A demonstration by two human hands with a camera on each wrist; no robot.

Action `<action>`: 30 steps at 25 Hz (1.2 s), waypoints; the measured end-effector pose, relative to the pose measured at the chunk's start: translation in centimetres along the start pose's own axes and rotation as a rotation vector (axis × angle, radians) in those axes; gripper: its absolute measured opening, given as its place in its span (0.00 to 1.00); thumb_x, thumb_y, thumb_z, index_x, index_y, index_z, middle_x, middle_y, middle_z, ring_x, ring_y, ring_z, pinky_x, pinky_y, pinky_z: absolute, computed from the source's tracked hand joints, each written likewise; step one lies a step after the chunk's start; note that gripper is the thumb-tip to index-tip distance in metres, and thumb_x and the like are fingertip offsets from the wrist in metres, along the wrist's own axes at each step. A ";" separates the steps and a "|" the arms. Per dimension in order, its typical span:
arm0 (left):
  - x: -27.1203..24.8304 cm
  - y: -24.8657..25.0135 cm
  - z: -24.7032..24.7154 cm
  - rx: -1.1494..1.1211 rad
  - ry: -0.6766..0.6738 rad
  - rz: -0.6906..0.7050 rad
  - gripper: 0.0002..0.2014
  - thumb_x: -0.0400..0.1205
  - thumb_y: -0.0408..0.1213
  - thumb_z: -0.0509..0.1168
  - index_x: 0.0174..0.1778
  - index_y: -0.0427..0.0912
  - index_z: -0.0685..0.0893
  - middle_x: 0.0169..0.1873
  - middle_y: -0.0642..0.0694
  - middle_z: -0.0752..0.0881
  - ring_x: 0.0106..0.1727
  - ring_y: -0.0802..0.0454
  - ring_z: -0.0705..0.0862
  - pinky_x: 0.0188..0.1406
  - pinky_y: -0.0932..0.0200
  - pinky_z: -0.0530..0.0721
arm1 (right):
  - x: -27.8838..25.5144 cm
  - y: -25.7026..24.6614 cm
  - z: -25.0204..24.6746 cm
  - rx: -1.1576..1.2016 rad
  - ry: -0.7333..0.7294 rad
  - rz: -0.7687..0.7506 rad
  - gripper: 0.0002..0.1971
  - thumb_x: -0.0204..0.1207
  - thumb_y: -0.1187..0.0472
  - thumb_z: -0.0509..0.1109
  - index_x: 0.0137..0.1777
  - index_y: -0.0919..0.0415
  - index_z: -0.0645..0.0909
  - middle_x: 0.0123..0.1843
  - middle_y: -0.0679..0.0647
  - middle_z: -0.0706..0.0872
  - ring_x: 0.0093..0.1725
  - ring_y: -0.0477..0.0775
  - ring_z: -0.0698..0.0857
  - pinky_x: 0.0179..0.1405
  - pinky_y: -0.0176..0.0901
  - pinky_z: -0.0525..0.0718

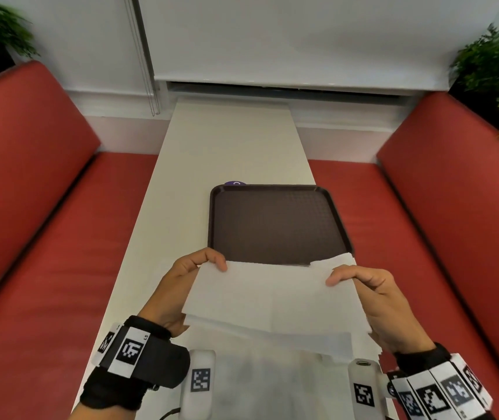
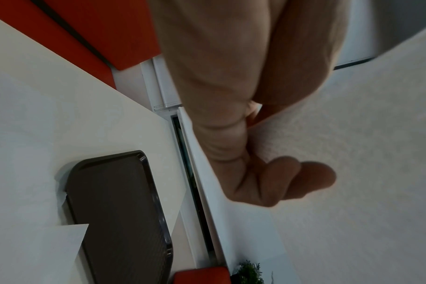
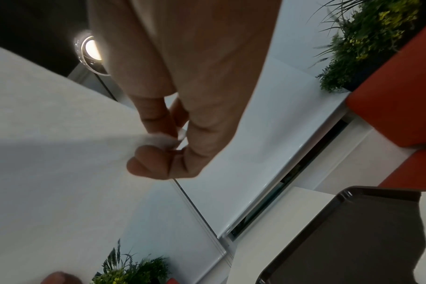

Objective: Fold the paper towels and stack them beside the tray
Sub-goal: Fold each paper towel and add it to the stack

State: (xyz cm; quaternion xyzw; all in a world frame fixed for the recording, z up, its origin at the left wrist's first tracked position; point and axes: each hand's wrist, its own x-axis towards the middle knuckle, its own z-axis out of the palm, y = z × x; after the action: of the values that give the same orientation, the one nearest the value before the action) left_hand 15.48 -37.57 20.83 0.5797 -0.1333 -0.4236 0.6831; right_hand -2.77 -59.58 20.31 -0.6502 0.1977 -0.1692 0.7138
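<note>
White paper towel [image 1: 269, 294] hangs spread between both hands above the near end of the table [image 1: 230, 147]. The left hand [image 1: 178, 286] pinches its far left corner between thumb and curled fingers [image 2: 280, 178]; the right hand [image 1: 372, 301] pinches the far right corner the same way. Just beyond the fingertips lies the dark brown tray [image 1: 275, 222], with a second towel's corner overlapping its near right edge. More white sheets [image 1: 287, 344] lie below the wrists. Both wristbands carry black-and-white square codes; "L5" reads on the left one. Red upholstered benches [image 1: 36, 207] flank the pale table, green plants [image 1: 496, 71] behind them.
</note>
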 end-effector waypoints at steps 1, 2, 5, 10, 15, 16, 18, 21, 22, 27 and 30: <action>0.1 0.0 0.2 -0.037 -0.002 -0.018 0.16 0.82 0.27 0.52 0.34 0.41 0.82 0.36 0.43 0.86 0.34 0.46 0.85 0.27 0.56 0.83 | -0.3 0.2 -0.2 -0.013 0.028 0.000 0.15 0.77 0.71 0.65 0.31 0.64 0.88 0.37 0.56 0.86 0.37 0.60 0.78 0.33 0.45 0.70; 0.2 -0.1 0.4 -0.077 -0.008 -0.039 0.14 0.82 0.30 0.52 0.35 0.40 0.81 0.36 0.43 0.86 0.35 0.46 0.85 0.28 0.56 0.83 | -0.6 0.3 -0.4 -0.012 0.037 0.002 0.15 0.74 0.73 0.63 0.31 0.65 0.88 0.37 0.56 0.86 0.37 0.60 0.76 0.31 0.44 0.67; 0.5 -0.6 0.8 -0.188 -0.097 -0.095 0.10 0.74 0.42 0.59 0.37 0.39 0.81 0.39 0.39 0.86 0.39 0.41 0.85 0.33 0.55 0.84 | -2.1 0.2 -0.9 0.054 0.095 0.045 0.13 0.62 0.61 0.67 0.31 0.74 0.86 0.38 0.56 0.86 0.34 0.57 0.78 0.25 0.37 0.69; 3.6 -3.5 3.0 0.236 -0.108 -0.012 0.10 0.68 0.29 0.77 0.38 0.40 0.82 0.43 0.34 0.90 0.44 0.35 0.89 0.43 0.46 0.89 | -5.2 3.5 -2.9 -0.129 0.368 0.085 0.07 0.69 0.74 0.75 0.33 0.64 0.90 0.32 0.52 0.87 0.29 0.50 0.76 0.27 0.32 0.76; 11.8 -7.2 9.8 0.803 -0.104 0.276 0.10 0.77 0.25 0.66 0.41 0.43 0.90 0.38 0.54 0.90 0.43 0.58 0.86 0.47 0.69 0.82 | -7.7 8.2 -4.8 -0.153 0.609 0.249 0.11 0.67 0.75 0.77 0.40 0.57 0.90 0.35 0.52 0.88 0.20 0.48 0.76 0.26 0.34 0.80; 13.8 -8.0 11.3 0.918 -0.156 0.315 0.11 0.79 0.26 0.64 0.46 0.43 0.90 0.43 0.54 0.89 0.47 0.58 0.85 0.52 0.68 0.81 | -7.6 9.1 -5.2 -0.194 0.643 0.271 0.12 0.68 0.74 0.77 0.41 0.55 0.90 0.39 0.51 0.90 0.20 0.48 0.77 0.26 0.35 0.83; 17.7 -9.8 13.3 1.098 -0.258 0.357 0.16 0.80 0.26 0.60 0.54 0.46 0.88 0.50 0.51 0.87 0.54 0.52 0.84 0.61 0.57 0.80 | -6.8 10.4 -5.8 -0.294 0.686 0.297 0.14 0.70 0.72 0.77 0.43 0.49 0.88 0.34 0.41 0.90 0.20 0.48 0.77 0.29 0.41 0.86; 22.7 -12.5 15.3 1.247 -0.385 0.335 0.23 0.79 0.22 0.55 0.58 0.51 0.86 0.47 0.47 0.84 0.49 0.44 0.84 0.54 0.45 0.83 | -5.0 11.9 -7.5 -0.459 0.695 0.334 0.13 0.71 0.67 0.76 0.47 0.46 0.87 0.18 0.34 0.77 0.18 0.44 0.72 0.25 0.27 0.75; 23.9 -13.2 15.7 1.298 -0.417 0.319 0.25 0.79 0.21 0.54 0.59 0.52 0.86 0.46 0.46 0.82 0.48 0.43 0.83 0.52 0.44 0.83 | -4.4 12.4 -8.1 -0.498 0.695 0.350 0.12 0.72 0.66 0.76 0.49 0.47 0.87 0.16 0.34 0.75 0.19 0.45 0.72 0.27 0.26 0.73; 26.5 -15.8 17.4 1.453 -0.460 0.180 0.30 0.80 0.19 0.51 0.66 0.57 0.80 0.45 0.45 0.74 0.48 0.45 0.77 0.58 0.39 0.78 | -2.7 15.0 -9.8 -0.576 0.604 0.456 0.15 0.73 0.61 0.74 0.60 0.48 0.85 0.26 0.33 0.73 0.22 0.40 0.75 0.42 0.29 0.77; 26.5 -16.5 17.9 1.588 -0.470 0.071 0.28 0.83 0.25 0.53 0.69 0.64 0.75 0.47 0.48 0.69 0.53 0.47 0.76 0.70 0.33 0.67 | -2.4 15.5 -10.3 -0.625 0.514 0.502 0.17 0.76 0.60 0.71 0.64 0.49 0.83 0.21 0.39 0.72 0.22 0.40 0.76 0.35 0.13 0.71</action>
State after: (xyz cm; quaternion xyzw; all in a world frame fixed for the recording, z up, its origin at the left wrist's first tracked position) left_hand 12.46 -68.68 2.95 0.7815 -0.5502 -0.2916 0.0377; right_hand -10.22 -65.77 4.20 -0.7031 0.5603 -0.0795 0.4305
